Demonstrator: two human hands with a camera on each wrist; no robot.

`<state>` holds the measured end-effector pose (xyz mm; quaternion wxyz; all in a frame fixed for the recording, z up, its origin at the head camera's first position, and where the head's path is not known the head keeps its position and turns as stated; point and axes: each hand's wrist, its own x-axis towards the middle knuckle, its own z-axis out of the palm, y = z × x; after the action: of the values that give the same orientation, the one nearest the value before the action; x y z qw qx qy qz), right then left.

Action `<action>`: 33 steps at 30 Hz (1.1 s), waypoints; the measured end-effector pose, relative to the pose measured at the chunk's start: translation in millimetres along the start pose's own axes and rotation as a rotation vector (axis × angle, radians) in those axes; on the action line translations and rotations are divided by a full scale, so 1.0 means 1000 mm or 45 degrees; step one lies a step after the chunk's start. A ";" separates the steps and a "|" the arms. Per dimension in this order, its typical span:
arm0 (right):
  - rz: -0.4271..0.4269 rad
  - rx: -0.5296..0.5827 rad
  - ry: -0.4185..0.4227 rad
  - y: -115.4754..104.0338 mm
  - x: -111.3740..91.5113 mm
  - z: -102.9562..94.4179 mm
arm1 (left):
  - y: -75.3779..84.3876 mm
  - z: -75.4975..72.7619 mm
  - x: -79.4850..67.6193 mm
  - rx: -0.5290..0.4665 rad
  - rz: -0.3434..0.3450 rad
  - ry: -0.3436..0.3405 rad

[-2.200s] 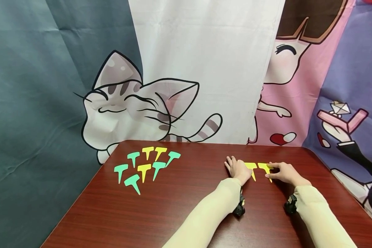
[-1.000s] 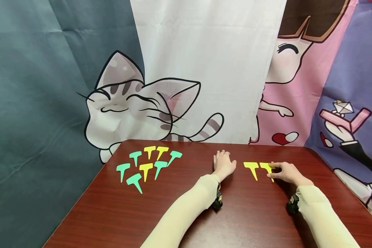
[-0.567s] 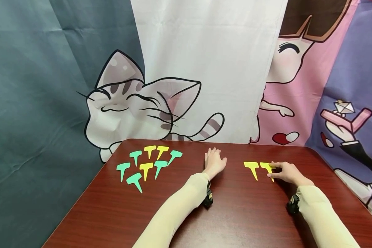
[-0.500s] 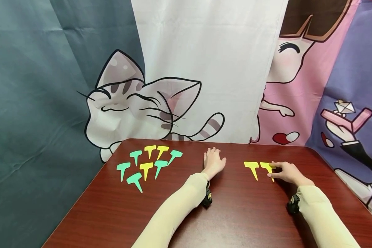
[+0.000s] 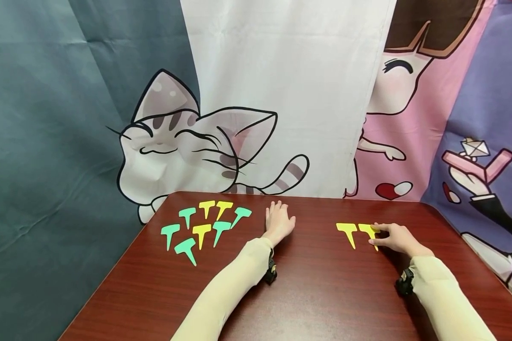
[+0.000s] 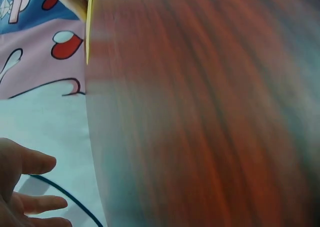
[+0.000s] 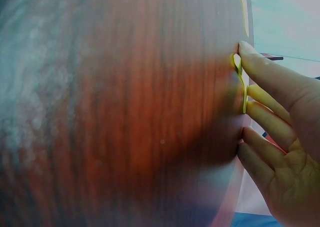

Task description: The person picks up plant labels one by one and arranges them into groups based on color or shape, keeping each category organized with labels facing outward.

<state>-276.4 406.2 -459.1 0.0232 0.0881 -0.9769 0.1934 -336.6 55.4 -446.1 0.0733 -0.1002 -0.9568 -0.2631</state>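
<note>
My left hand (image 5: 279,221) hovers or rests over the middle of the table with nothing in it. Its thumb and fingers show spread in the left wrist view. To its left lie several T-shaped plant labels; the nearest is a green plant label (image 5: 242,213). At the right, my right hand (image 5: 394,237) holds a yellow plant label (image 5: 367,229) between thumb and fingers. That label looks slightly bowed in the right wrist view, and the fingers cover part of it. Just left of it lies another yellow plant label (image 5: 347,228), its stem toward me.
Yellow plant labels (image 5: 202,230) and green plant labels (image 5: 186,248) lie in a loose group on the left of the reddish-brown wooden table (image 5: 315,303). A printed cartoon curtain (image 5: 281,71) hangs behind the far edge. Each wrist carries a small black camera (image 5: 269,271).
My left hand has left the yellow plant label beside my right hand and moved left across the table toward the group. My right hand has stayed almost still.
</note>
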 end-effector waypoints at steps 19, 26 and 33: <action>0.010 -0.013 -0.024 0.000 -0.002 -0.002 | -0.051 -0.035 -0.011 0.038 -0.022 0.054; 0.003 -0.018 -0.025 -0.001 -0.001 -0.002 | -0.062 -0.044 -0.018 0.069 -0.039 0.037; -0.008 -0.023 -0.017 -0.001 -0.001 -0.002 | -0.073 -0.053 -0.024 0.101 -0.028 0.050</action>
<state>-275.1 406.2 -457.2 0.0182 0.0923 -0.9784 0.1840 -325.8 -37.4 -441.4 0.0930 -0.0816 -0.9659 -0.2275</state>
